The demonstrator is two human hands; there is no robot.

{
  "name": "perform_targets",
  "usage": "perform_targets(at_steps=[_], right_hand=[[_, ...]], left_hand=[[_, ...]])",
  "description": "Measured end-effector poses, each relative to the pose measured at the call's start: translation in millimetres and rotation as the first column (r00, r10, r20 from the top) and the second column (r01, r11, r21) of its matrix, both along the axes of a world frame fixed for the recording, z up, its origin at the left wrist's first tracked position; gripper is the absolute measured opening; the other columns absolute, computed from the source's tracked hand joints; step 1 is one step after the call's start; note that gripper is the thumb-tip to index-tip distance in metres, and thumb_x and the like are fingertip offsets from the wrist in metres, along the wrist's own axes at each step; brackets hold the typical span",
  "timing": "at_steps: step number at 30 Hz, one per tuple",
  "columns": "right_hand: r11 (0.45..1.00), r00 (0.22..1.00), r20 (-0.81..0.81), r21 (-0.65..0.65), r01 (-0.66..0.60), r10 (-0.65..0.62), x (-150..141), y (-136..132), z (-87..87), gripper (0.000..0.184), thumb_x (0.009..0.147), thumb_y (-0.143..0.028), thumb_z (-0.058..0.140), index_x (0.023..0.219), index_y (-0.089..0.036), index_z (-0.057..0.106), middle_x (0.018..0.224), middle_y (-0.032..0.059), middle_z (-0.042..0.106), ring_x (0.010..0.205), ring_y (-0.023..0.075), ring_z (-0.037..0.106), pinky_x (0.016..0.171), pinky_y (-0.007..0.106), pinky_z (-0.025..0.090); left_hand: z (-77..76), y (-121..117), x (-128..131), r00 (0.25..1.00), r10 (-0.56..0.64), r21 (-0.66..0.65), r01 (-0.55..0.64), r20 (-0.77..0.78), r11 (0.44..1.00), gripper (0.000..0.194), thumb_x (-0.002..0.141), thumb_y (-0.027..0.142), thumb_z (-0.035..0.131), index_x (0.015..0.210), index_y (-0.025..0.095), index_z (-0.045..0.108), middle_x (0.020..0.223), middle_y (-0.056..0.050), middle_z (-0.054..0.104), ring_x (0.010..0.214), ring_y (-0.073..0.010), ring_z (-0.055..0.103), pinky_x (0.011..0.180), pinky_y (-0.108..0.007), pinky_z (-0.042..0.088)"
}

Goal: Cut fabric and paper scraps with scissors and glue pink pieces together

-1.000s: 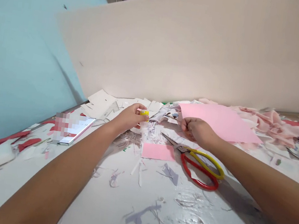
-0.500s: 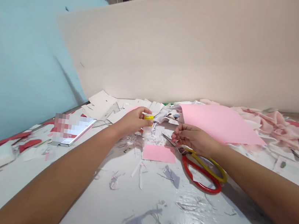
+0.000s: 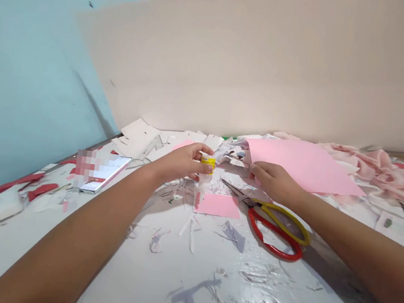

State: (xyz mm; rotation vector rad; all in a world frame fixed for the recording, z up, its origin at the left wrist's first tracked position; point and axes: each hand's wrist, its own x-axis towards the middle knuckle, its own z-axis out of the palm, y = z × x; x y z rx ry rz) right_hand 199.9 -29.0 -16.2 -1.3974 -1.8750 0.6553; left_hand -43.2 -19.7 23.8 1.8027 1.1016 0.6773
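Note:
My left hand (image 3: 187, 162) is wrapped round a small clear bottle with a yellow label (image 3: 207, 165), held upright above the paper scraps. My right hand (image 3: 266, 175) is closed in a pinch beside a small white piece (image 3: 237, 162); a thin dark line runs from its fingertips, and I cannot make out what it grips. Below the hands lies a small pink paper rectangle (image 3: 219, 205), its left end darker under the bottle. Scissors with one red and one yellow handle (image 3: 277, 227) lie under my right wrist, blades pointing left.
A large pink sheet (image 3: 298, 165) lies behind my right hand, with crumpled pink cloth (image 3: 376, 168) further right. A phone (image 3: 104, 174) lies at the left. Paper scraps (image 3: 185, 294) litter the white table (image 3: 153, 285). An upright cream board (image 3: 259, 64) stands behind.
My right hand has turned and closed into a pinch, lifting off the scissors' pivot area. My left hand and the bottle have shifted slightly right, over the pink rectangle's left end.

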Motion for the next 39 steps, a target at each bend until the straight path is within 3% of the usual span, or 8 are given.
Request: perform_targets(at_steps=[3, 6, 11, 14, 18, 24, 32, 39], right_hand=[[0.994, 0.983, 0.177, 0.087, -0.058, 0.042, 1, -3, 5.7, 0.007, 0.068, -0.026, 0.055, 0.071, -0.021, 0.059, 0.069, 0.0042, 0.054, 0.07, 0.0217, 0.049, 0.06, 0.031, 0.034], [0.96, 0.922, 0.381, 0.225, -0.164, 0.068, -4, -6, 7.1, 0.033, 0.069, -0.022, 0.055, 0.102, -0.024, 0.058, 0.102, 0.0085, 0.057, 0.093, 0.0269, 0.051, 0.075, 0.037, 0.04], [0.826, 0.77, 0.629, 0.488, -0.282, -0.108, -10, -6, -0.7, 0.05, 0.069, -0.011, 0.052, 0.118, -0.019, 0.05, 0.127, 0.0119, 0.045, 0.125, 0.0319, 0.026, 0.101, 0.049, 0.021], [0.83, 0.783, 0.622, 0.43, -0.355, 0.013, -10, -3, -6.9, 0.037, 0.073, -0.011, 0.048, 0.107, -0.021, 0.059, 0.11, 0.008, 0.057, 0.114, 0.0271, 0.04, 0.098, 0.045, 0.029], [0.905, 0.857, 0.493, 0.28, -0.319, 0.15, -16, -5, -12.2, 0.024, 0.081, -0.02, 0.043, 0.092, -0.017, 0.064, 0.099, 0.01, 0.059, 0.099, 0.0245, 0.048, 0.088, 0.039, 0.038], [0.942, 0.854, 0.463, 0.108, -0.318, 0.236, -25, -14, -17.8, 0.025, 0.079, -0.036, 0.048, 0.077, -0.019, 0.067, 0.094, 0.0099, 0.058, 0.099, 0.0279, 0.045, 0.084, 0.041, 0.037], [0.979, 0.911, 0.375, 0.037, -0.198, 0.17, -31, -19, -17.6, 0.02, 0.067, -0.035, 0.06, 0.077, -0.018, 0.057, 0.089, 0.0077, 0.053, 0.095, 0.0279, 0.044, 0.077, 0.038, 0.036], [0.975, 0.968, 0.142, -0.115, -0.191, 0.206, -30, -21, -10.1, 0.011, 0.067, -0.028, 0.058, 0.069, -0.02, 0.051, 0.068, -0.0008, 0.053, 0.063, 0.0147, 0.048, 0.054, 0.025, 0.035]], left_hand=[[3.1, -1, -1, 1.0, -0.009, -0.059, 0.009, 0.015, 0.998, 0.046, 0.063, 0.034, 0.068, 0.103, 0.021, 0.052, 0.092, -0.006, 0.059, 0.088, -0.0204, 0.058, 0.064, -0.03, 0.048], [2.3, -2, 1, 1.0, -0.023, -0.081, 0.024, 0.009, 0.996, 0.043, 0.062, 0.031, 0.069, 0.101, 0.019, 0.053, 0.09, -0.006, 0.061, 0.085, -0.0189, 0.059, 0.065, -0.03, 0.047], [0.2, -1, 2, 0.999, -0.023, -0.038, 0.022, -0.047, 0.999, 0.039, 0.06, 0.03, 0.069, 0.096, 0.02, 0.056, 0.085, -0.004, 0.061, 0.079, -0.0168, 0.058, 0.064, -0.029, 0.045], [1.1, 1, -1, 0.996, 0.025, 0.001, -0.025, -0.089, 1.0, 0.037, 0.062, 0.032, 0.065, 0.096, 0.022, 0.055, 0.084, -0.003, 0.063, 0.08, -0.0185, 0.059, 0.058, -0.027, 0.042], [1.0, 4, -7, 0.953, 0.094, 0.064, -0.079, -0.289, 0.995, 0.026, 0.064, 0.027, 0.055, 0.09, 0.025, 0.058, 0.067, -0.002, 0.064, 0.063, -0.0184, 0.058, 0.045, -0.024, 0.032], [-7.3, 1, -8, 0.789, -0.035, -0.007, 0.038, -0.614, 0.999, 0.011, 0.057, 0.03, 0.058, 0.066, 0.024, 0.059, 0.052, 0.0, 0.06, 0.049, -0.0183, 0.054, 0.042, -0.025, 0.028], [-20.0, 12, -8, 0.735, -0.016, 0.004, 0.025, -0.678, 1.0, 0.03, 0.049, 0.028, 0.065, 0.077, 0.024, 0.055, 0.071, 0.0, 0.065, 0.055, -0.0167, 0.058, 0.048, -0.024, 0.034], [-7.1, 9, -11, 0.742, -0.087, -0.011, 0.107, -0.664, 0.994, 0.032, 0.052, 0.032, 0.066, 0.08, 0.025, 0.054, 0.081, 0.002, 0.064, 0.064, -0.015, 0.058, 0.051, -0.023, 0.037]])
